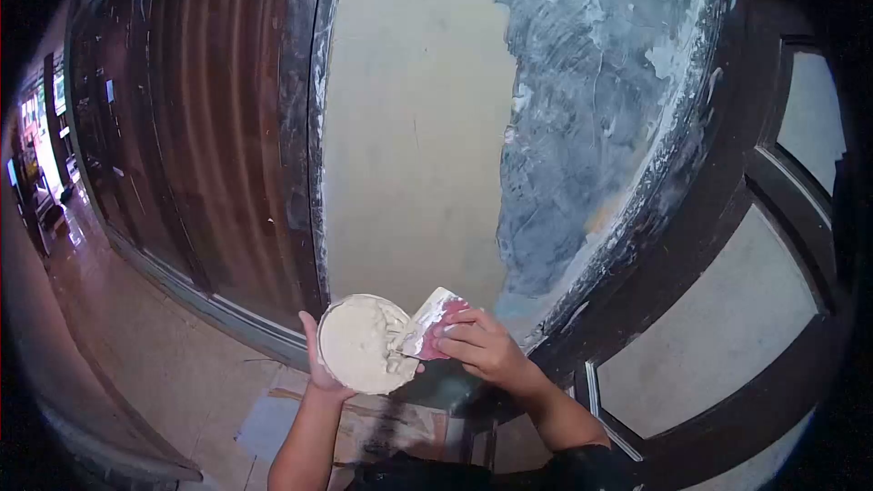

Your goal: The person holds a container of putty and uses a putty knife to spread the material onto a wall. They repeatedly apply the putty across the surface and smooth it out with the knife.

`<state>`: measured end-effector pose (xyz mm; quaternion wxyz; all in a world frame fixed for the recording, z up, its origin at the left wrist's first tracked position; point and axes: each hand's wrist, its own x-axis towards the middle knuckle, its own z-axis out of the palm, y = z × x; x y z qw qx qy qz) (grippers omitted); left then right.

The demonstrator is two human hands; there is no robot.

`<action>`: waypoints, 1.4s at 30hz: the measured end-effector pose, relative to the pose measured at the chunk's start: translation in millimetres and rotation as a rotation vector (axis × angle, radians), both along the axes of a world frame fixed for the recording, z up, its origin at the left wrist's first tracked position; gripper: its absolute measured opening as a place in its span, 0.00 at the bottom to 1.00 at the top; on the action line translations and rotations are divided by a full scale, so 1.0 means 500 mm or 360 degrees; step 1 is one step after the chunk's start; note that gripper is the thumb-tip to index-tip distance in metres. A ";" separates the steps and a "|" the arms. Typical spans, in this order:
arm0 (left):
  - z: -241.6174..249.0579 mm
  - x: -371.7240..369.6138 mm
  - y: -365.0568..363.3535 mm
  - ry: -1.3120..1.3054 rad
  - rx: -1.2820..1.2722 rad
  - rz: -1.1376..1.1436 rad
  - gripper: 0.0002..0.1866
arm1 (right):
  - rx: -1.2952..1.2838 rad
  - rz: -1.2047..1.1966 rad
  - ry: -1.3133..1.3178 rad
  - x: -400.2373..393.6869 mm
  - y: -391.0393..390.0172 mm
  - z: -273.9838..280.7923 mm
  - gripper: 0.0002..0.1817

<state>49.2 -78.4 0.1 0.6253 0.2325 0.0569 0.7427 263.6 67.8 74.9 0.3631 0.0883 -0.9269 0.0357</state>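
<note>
My left hand (320, 365) supports a round tub of cream-coloured putty (356, 345) from below, its thumb up along the left rim and fingertips showing at the right edge. In my right hand (486, 345) is a flat red scraper (434, 325), smeared with white along its edge. The scraper's lower left edge touches the putty at the tub's right side, where the surface is churned up. Behind both hands stands a wall panel (418, 127), smooth beige on its left and rough grey-blue on its right.
A dark wooden door or panel (218, 127) stands to the left of the wall. On the right is a dark frame with pale panels (714, 327). Paper or cardboard (273, 423) lies on the tiled floor (173, 355) at lower left.
</note>
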 end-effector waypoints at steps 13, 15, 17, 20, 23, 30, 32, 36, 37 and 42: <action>-0.013 0.032 0.007 0.0080 0.0031 -0.0080 0.63 | -0.0014 -0.0088 0.0198 -0.004 0.007 -0.029 0.21; -0.018 0.034 0.011 0.0164 0.0018 -0.0082 0.63 | -0.0032 -0.0095 0.0239 -0.007 0.002 -0.032 0.20; -0.022 0.041 0.013 0.0110 0.0013 -0.0110 0.64 | -0.0098 -0.0136 0.0299 -0.004 -0.003 -0.029 0.20; -0.042 0.045 0.015 -0.0022 -0.0013 -0.0194 0.66 | -0.0060 -0.0336 0.0401 0.024 0.023 -0.014 0.17; -0.065 0.042 0.008 -0.0128 -0.0023 -0.0242 0.67 | -0.0083 -0.0687 0.0532 0.084 0.077 0.022 0.14; -0.098 0.022 -0.019 -0.0117 -0.0201 -0.0034 0.66 | -0.0314 -0.1443 0.0119 0.172 0.236 -0.166 0.08; -0.089 0.021 -0.026 -0.0160 -0.0194 -0.0013 0.64 | -0.0323 -0.1493 -0.0010 0.176 0.263 -0.233 0.07; -0.096 0.017 -0.035 -0.0101 -0.0205 0.0057 0.63 | -0.0363 -0.1635 0.0013 0.156 0.294 -0.259 0.08; -0.100 0.015 -0.036 -0.0113 -0.0197 0.0056 0.63 | -0.0378 -0.1680 0.0059 0.152 0.298 -0.255 0.08; -0.112 0.007 -0.050 -0.0239 -0.0132 0.0054 0.64 | -0.0337 -0.1635 0.0099 0.158 0.282 -0.278 0.05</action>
